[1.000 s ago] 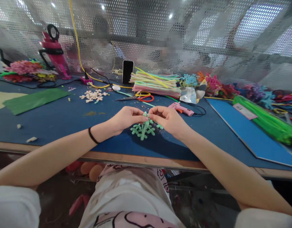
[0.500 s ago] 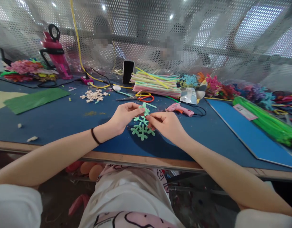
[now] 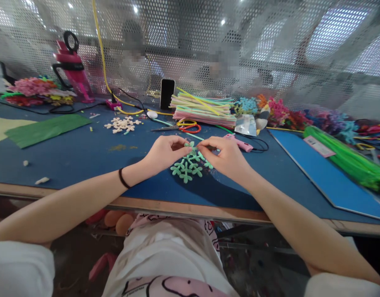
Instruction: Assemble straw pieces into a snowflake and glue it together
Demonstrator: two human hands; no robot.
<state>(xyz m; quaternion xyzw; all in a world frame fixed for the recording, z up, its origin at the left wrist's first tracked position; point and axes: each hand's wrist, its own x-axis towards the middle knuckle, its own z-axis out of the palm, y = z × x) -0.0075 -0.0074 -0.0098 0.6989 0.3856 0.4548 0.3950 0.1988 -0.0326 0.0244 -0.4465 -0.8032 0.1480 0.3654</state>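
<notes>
A mint-green snowflake of bent pipe cleaner (image 3: 186,170) is in front of me, low over the blue table top. My left hand (image 3: 166,152) pinches its upper part between thumb and fingers. From the other side, my right hand (image 3: 223,154) has its thumb and forefinger closed on the same upper part, close to the left fingertips. The fingers hide some of the snowflake's loops. Just behind the right hand lies a pink glue gun (image 3: 241,143), partly covered by it. Scissors with orange and yellow handles (image 3: 190,127) rest beyond the hands.
A white snowflake (image 3: 123,124) lies at left, near green felt sheets (image 3: 47,130). Behind are a phone (image 3: 167,94), a pipe-cleaner bundle (image 3: 202,109) and a pink bottle (image 3: 74,74). On the right, a blue board (image 3: 319,173) lies beside bagged green pipe cleaners (image 3: 347,159).
Both hands have shifted slightly to the right, the right one also a little up, now covering more of the glue gun. The snowflake's upper loops have turned or moved rightward between the fingers.
</notes>
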